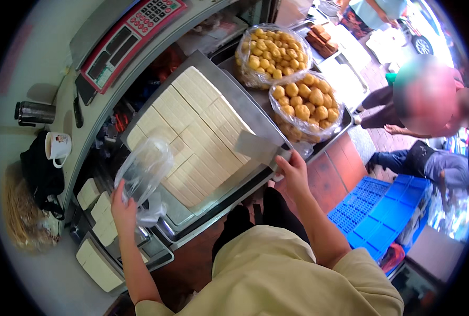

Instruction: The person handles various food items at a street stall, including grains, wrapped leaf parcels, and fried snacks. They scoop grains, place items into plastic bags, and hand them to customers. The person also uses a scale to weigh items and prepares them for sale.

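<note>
A big slab of white tofu [195,130], cut into blocks, lies on a metal tray [179,216] in front of me. My left hand [124,203] grips a clear plastic bag [149,162] by its lower edge, over the tray's left side; the bag looks puffed out. In my right hand [293,168] is the handle of a flat metal scraper [254,146]. Its broad blade reaches over the slab's right edge; whether it touches the tofu I cannot tell. Another crumpled plastic bag [152,211] hangs below my left hand.
Two bags of fried tofu balls [274,55] [307,100] stand beyond the slab. More tofu blocks [98,262] sit at lower left. A red-framed scale [120,47], knife [77,112] and mug [58,146] line the left counter. Blue crates [380,213] and people [428,94] are at right.
</note>
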{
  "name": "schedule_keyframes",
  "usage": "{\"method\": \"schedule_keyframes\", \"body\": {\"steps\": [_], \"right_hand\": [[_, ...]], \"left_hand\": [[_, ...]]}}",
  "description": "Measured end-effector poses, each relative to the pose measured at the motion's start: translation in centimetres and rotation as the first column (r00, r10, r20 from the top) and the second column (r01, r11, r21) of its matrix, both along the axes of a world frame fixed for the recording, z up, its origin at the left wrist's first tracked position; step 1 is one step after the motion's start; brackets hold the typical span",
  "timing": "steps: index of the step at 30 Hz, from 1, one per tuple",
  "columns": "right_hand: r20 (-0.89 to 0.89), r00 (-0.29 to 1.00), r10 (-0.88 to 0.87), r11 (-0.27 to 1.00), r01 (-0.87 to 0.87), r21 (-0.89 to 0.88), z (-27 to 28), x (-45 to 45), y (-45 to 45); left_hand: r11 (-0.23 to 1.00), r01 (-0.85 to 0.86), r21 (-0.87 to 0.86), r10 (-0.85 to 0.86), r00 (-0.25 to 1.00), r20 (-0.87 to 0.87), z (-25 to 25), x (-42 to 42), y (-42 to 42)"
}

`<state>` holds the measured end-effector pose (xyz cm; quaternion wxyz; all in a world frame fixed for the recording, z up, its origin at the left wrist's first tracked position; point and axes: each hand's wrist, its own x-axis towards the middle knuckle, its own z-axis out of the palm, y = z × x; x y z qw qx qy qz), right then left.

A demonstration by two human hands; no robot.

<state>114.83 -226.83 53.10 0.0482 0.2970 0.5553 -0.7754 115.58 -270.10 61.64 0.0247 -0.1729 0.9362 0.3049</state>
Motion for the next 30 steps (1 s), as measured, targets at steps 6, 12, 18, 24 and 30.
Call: {"method": "schedule_keyframes", "body": {"steps": [6,12,18,24,30], "right_hand": [[0.022,0.955,-0.295,0.954,0.296,-0.047,-0.4,7.8,-1.2],[0.118,0.970,-0.213,0.973,0.201,0.111,-1.2,6.2,-1.8],[-0.006,0.982,-0.190,0.978,0.189,-0.089,-4.3,-0.9,-4.2],[-0.033,0.985,-0.170,0.959,0.158,-0.234,-4.9,-2.0,-5.3],[-0.031,0.981,-0.193,0.866,0.156,-0.475,-6.4,1.4,-2.9]], "left_hand": [[0.997,0.030,0.075,-0.023,0.995,-0.097,1.5,4.2,-3.8],[0.992,-0.018,0.127,0.025,0.999,-0.048,4.2,7.7,-5.3],[0.984,-0.043,0.174,0.037,0.999,0.035,5.6,10.3,-5.5],[0.984,-0.029,0.175,0.016,0.997,0.070,6.5,10.7,-5.4],[0.983,-0.012,0.181,-0.001,0.998,0.070,7.2,10.0,-4.0]]}}
